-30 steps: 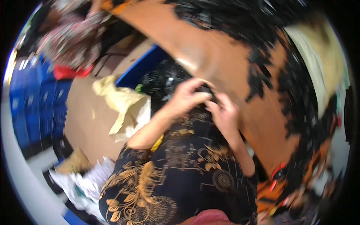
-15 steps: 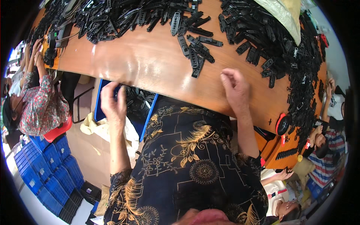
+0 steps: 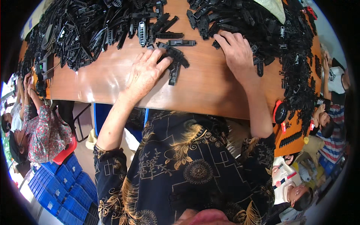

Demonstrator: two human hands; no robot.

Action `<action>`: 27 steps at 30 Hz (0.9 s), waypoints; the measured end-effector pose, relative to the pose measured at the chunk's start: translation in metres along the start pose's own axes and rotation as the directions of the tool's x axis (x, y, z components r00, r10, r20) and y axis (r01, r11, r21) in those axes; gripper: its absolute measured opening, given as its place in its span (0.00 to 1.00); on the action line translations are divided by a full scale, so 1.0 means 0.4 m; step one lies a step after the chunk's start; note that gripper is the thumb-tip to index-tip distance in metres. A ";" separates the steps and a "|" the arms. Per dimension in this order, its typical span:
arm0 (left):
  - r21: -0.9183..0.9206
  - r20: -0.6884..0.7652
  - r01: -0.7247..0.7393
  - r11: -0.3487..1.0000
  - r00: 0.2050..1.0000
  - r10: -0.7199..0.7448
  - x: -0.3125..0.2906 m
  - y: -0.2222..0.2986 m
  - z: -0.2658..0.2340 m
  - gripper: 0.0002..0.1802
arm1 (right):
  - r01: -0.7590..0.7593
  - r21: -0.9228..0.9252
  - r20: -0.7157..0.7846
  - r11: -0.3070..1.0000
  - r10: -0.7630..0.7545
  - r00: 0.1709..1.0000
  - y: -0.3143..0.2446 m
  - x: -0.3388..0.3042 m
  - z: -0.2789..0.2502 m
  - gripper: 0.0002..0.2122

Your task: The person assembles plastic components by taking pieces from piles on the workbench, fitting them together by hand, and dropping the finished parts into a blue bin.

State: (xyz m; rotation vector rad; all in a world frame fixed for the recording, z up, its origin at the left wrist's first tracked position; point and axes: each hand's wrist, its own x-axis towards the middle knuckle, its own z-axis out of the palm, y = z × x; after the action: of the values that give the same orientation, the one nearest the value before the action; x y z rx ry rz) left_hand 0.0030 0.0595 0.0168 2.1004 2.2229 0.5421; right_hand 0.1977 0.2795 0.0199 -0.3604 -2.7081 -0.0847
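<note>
Both left hand (image 3: 146, 73) and right hand (image 3: 238, 54) have advanced over the bench (image 3: 210, 82), bringing loose black parts (image 3: 179, 56) and a pile (image 3: 264, 30) within reach, fingers (image 3: 153, 56) bent, grip impossible to tell.

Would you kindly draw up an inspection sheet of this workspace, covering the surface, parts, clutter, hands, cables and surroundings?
Surface: brown tabletop, glossy, with light reflections.
Job's things: black plastic parts; a small cluster by the left hand, with a left heap and a right heap.
Clutter: round red-and-black object near the right table edge; pale woven sack over the right heap.
Hands: left hand at the cluster, right hand at the right heap's edge; whether either grips a part is unclear.
Cables: possibly a thin cord beside the grey box; too small to confirm.
Surroundings: stacked blue crates lower left; other people on both sides.
</note>
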 end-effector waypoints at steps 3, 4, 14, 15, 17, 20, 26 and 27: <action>-0.112 -0.030 0.024 0.993 0.999 -0.027 0.015 -0.020 -0.006 0.18 | 0.142 -0.037 0.125 0.989 -0.136 0.983 0.013 0.036 0.010 0.13; -0.152 -0.088 0.051 0.987 0.994 -0.065 0.014 -0.025 -0.009 0.16 | 0.167 -0.039 0.180 0.985 -0.157 0.971 0.016 0.046 0.009 0.13; -0.938 0.221 0.026 -0.346 0.813 -0.538 -0.071 0.019 0.009 0.14 | -0.362 0.877 0.210 0.317 0.424 0.881 -0.141 0.027 -0.040 0.12; -0.916 0.246 0.029 -0.400 0.829 -0.503 -0.078 0.026 0.007 0.14 | -0.342 0.879 0.192 0.332 0.410 0.892 -0.178 0.022 -0.037 0.12; -0.897 0.252 0.017 -0.442 0.841 -0.479 -0.084 0.042 0.007 0.14 | -0.210 0.976 0.211 -0.061 0.509 0.835 -0.252 0.011 -0.033 0.12; -0.920 0.227 -0.006 -0.393 0.809 -0.543 -0.084 0.075 0.016 0.15 | -0.123 0.990 0.141 -0.069 0.522 0.842 -0.335 0.005 -0.035 0.13; -0.946 0.109 -0.091 -0.312 0.815 -0.569 -0.082 0.125 0.039 0.14 | -0.128 0.831 -0.162 0.541 0.455 0.875 -0.392 -0.005 -0.050 0.12; -0.949 0.090 -0.103 -0.298 0.819 -0.567 -0.081 0.131 0.040 0.13 | -0.125 0.832 -0.164 0.541 0.455 0.875 -0.392 -0.007 -0.049 0.12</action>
State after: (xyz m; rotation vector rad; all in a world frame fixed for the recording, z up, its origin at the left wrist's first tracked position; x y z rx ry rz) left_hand 0.0602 0.0330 0.0094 0.4291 1.0166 1.9932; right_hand 0.1665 0.1252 0.0358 -0.4482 -1.9768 1.0537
